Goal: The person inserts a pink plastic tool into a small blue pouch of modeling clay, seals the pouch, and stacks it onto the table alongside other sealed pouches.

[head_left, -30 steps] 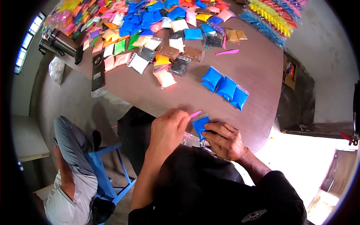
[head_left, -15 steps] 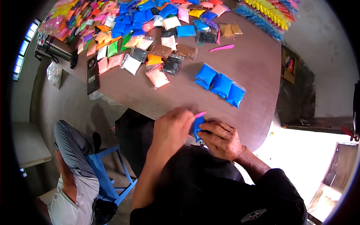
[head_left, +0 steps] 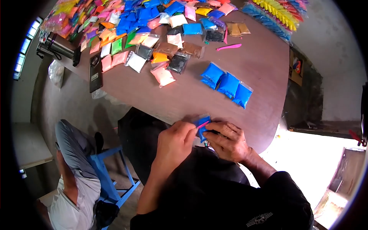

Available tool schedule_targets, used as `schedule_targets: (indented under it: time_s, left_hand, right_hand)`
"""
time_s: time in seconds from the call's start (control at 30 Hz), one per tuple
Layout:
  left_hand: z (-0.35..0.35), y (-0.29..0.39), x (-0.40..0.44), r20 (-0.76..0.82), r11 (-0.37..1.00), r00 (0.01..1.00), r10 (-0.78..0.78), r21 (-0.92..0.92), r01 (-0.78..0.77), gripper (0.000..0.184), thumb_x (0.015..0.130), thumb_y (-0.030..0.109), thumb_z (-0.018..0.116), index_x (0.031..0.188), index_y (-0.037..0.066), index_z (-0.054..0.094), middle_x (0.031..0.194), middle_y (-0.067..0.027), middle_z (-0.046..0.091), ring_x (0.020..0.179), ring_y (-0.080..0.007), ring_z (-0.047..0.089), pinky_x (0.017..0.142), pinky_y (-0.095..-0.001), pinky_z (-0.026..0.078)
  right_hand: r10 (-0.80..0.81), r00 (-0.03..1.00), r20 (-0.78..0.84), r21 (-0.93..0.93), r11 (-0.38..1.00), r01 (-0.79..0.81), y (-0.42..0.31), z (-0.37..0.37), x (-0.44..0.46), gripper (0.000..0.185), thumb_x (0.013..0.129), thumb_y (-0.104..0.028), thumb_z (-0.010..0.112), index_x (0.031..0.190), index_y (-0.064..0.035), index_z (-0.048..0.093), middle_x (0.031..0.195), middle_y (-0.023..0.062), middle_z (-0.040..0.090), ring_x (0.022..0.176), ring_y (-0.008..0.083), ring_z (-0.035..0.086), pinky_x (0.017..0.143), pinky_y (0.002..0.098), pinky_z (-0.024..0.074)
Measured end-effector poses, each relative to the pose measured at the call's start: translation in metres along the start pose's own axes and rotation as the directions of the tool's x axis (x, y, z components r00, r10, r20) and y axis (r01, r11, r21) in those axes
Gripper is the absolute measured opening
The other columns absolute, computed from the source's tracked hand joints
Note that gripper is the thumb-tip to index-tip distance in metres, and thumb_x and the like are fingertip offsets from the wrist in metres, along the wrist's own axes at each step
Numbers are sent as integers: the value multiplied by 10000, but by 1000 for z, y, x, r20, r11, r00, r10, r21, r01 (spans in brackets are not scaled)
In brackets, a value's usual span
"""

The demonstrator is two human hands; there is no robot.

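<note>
At the near table edge, my right hand grips a small blue packet with a clear plastic top. My left hand is closed around a thin pink plastic tool, whose end lies across the upper part of that packet. The fingers hide most of the tool. Farther up the table, several plump blue packets lie in an overlapping row. A pink plastic knife rests beyond them.
A heap of coloured packets covers the far left of the table. A phone and a dark flask sit at the left edge. Bagged yellow and blue items lie far right. A seated person is at left.
My left hand has moved slightly down, and the pink tool has come down across the packet's top. The packet's clear upper edge now shows. My right hand keeps its hold.
</note>
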State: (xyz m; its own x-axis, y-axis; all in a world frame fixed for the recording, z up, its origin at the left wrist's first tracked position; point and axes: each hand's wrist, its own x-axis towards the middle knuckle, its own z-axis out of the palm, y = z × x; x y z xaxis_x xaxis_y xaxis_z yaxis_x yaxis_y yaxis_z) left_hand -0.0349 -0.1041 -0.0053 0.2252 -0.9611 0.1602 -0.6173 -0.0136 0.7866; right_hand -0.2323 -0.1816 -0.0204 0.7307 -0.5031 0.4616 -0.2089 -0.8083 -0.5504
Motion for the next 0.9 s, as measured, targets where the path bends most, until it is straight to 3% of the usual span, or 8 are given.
schedule_targets:
  time_s: [0.07, 0.17, 0.33, 0.43, 0.5, 0.63, 0.73, 0.9]
  left_hand:
    - [3, -14, -2, -62, 993, 996, 57, 106, -50, 72, 888, 101, 701, 886, 83, 631, 817, -127, 666, 677, -370, 657, 586, -422, 535]
    - [-8, -20, 5, -137, 975, 990, -14, 217, 44, 72, 883, 81, 705, 879, 73, 633, 799, -137, 658, 679, -373, 653, 588, -425, 531]
    - [-3, 1, -11, -97, 1000, 995, -9, -14, 8, 56, 887, 77, 706, 913, 77, 658, 841, -136, 679, 703, -367, 665, 599, -409, 533]
    - [6, -3, -16, -77, 999, 997, -14, 39, 17, 67, 892, 101, 705, 920, 82, 646, 830, -125, 677, 688, -365, 664, 585, -417, 530]
    - [2, -14, -10, -113, 973, 994, 11, 231, 15, 84, 896, 122, 702, 908, 84, 628, 816, -115, 672, 671, -366, 660, 571, -430, 526]
    - [-7, -13, -5, -141, 968, 990, -22, 245, 56, 85, 895, 124, 704, 893, 89, 627, 808, -113, 668, 673, -363, 659, 571, -435, 524]
    - [-2, 5, -9, -121, 999, 993, 6, 48, 0, 68, 891, 113, 710, 909, 87, 650, 798, -119, 656, 689, -353, 659, 585, -427, 528]
    - [7, -4, 3, -17, 971, 995, 97, 220, -91, 74, 893, 107, 680, 872, 86, 612, 784, -114, 643, 677, -352, 658, 558, -445, 511]
  right_hand:
    - [-1, 1000, 0, -5, 1000, 1, 1, 0, 0, 331, 714, 26, 746, 1031, -70, 743, 1150, 84, 668, 1022, 298, 663, 834, 384, 567]
    - [-4, 1000, -2, -9, 1000, 4, 1, 0, 0, 336, 712, 27, 749, 1033, -72, 744, 1147, 84, 668, 1024, 300, 663, 835, 383, 567]
    - [-7, 1000, 4, -1, 1000, 7, 1, 0, 0, 325, 724, 26, 748, 1037, -60, 738, 1146, 95, 659, 1033, 304, 661, 836, 387, 565]
    - [3, 1000, 8, 7, 1000, -3, 0, 0, 0, 331, 726, 26, 747, 1047, -55, 732, 1140, 101, 655, 1038, 305, 659, 834, 393, 565]
    - [-6, 1000, 6, 5, 1000, 6, 1, 0, 0, 339, 726, 26, 746, 1055, -53, 728, 1139, 101, 654, 1035, 307, 659, 832, 393, 565]
    - [-16, 1000, 3, -12, 1000, 16, -1, -1, 2, 350, 727, 29, 746, 1070, -35, 713, 1134, 108, 652, 1021, 313, 662, 825, 394, 566]
    - [-6, 998, -64, 16, 1000, 7, -2, 0, 3, 312, 685, 48, 794, 983, -12, 726, 1068, 117, 680, 938, 305, 689, 765, 387, 580]
    - [-29, 998, -47, 9, 1000, 30, -1, 0, 2, 308, 684, 55, 793, 976, -15, 726, 1058, 115, 680, 927, 301, 688, 758, 384, 579]
